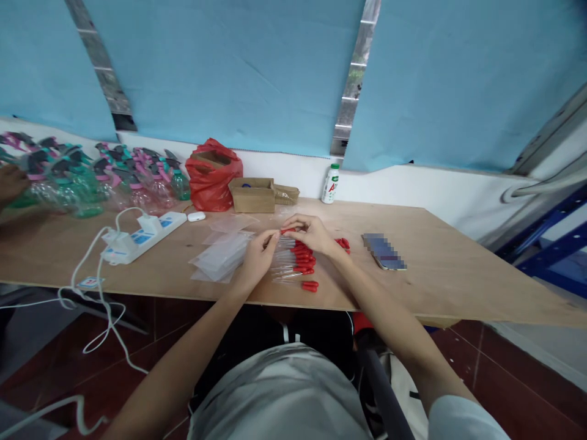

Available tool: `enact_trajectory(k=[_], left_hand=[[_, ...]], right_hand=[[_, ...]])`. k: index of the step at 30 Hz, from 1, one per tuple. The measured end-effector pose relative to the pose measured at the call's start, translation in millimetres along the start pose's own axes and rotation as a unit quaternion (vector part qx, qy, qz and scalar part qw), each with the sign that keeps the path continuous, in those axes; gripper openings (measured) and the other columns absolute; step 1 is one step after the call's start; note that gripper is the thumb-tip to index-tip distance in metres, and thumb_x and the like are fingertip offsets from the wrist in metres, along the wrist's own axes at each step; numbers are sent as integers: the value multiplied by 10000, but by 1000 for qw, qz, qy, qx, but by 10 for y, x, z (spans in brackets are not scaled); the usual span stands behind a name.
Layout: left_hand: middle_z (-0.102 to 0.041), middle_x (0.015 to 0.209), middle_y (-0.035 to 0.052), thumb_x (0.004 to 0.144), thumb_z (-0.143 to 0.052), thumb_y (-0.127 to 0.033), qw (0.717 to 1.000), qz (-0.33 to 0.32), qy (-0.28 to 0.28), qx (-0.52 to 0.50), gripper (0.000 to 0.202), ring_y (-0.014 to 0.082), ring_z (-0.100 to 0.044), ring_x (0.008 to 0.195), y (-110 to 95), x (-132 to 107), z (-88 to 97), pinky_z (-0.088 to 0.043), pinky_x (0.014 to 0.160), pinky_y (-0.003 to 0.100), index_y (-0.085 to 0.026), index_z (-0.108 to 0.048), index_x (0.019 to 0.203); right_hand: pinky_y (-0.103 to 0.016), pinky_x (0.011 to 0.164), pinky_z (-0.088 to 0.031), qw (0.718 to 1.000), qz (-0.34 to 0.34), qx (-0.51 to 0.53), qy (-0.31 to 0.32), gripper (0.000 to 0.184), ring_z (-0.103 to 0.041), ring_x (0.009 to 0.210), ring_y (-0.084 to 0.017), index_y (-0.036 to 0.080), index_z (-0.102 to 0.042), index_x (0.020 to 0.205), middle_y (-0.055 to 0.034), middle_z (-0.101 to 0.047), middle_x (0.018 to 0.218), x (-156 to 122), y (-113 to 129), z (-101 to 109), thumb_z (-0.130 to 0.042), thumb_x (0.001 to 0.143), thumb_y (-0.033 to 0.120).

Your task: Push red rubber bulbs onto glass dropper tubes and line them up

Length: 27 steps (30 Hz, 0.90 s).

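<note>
My left hand (259,253) and my right hand (314,233) meet over the table, fingertips pinched around a small red-handled tool (288,231). Its exact kind is too small to tell, and fingers cover part of it. Just below lies a row of similar tools (300,260), with red handles to the right and thin metallic ends to the left. One more red handle (310,286) sits nearest the table edge. Beside my left hand is a stack of clear plastic bags (222,256). More red pieces (343,245) are right of my right wrist.
A phone (385,252) lies to the right. At the back stand a white bottle (331,183), a cardboard box (253,197) and a red plastic bag (211,177). A power strip (144,237), several spray bottles (87,189) and another person's hand (11,183) are left.
</note>
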State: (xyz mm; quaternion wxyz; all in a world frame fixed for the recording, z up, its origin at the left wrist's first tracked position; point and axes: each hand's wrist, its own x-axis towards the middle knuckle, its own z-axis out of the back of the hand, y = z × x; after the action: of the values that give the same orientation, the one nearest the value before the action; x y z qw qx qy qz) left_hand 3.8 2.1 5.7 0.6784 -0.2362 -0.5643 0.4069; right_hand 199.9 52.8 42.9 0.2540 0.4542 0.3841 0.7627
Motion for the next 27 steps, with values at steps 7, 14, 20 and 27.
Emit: enact_trajectory(k=[7, 14, 20, 27], left_hand=[[-813, 1129, 79, 986, -638, -442, 996, 36, 0, -82, 325, 239, -741, 1048, -60, 5, 3, -576, 985, 392, -185, -784, 1120], [-822, 1139, 83, 970, -662, -427, 996, 30, -2, -85, 303, 247, -760, 1055, -39, 1, -1, -588, 1009, 422, -193, -811, 1091], [-833, 1078, 79, 941, -696, -419, 998, 36, -8, -53, 278, 250, -777, 983, 52, 6, -16, -620, 937, 422, -203, -827, 1057], [-837, 998, 82, 954, -686, -408, 1000, 24, -6, 19, 274, 250, -777, 865, 149, -20, -36, -624, 831, 408, -214, -843, 1067]], right_hand=[[-347, 877, -578, 995, 35, -87, -15, 293, -742, 918, -207, 187, -783, 1052, -77, -804, 1027, -10, 52, 5, -816, 879, 422], [-346, 827, -552, 980, 94, -175, 17, 283, -693, 893, -223, 224, -826, 995, -81, -789, 991, -39, 85, 93, -734, 960, 490], [-364, 849, -539, 974, 104, -200, 38, 281, -683, 883, -238, 236, -825, 961, -78, -784, 939, -43, 71, 119, -732, 960, 501], [-370, 854, -535, 973, 95, -202, 62, 252, -688, 889, -247, 229, -824, 924, -80, -771, 881, -60, 134, 143, -741, 956, 465]])
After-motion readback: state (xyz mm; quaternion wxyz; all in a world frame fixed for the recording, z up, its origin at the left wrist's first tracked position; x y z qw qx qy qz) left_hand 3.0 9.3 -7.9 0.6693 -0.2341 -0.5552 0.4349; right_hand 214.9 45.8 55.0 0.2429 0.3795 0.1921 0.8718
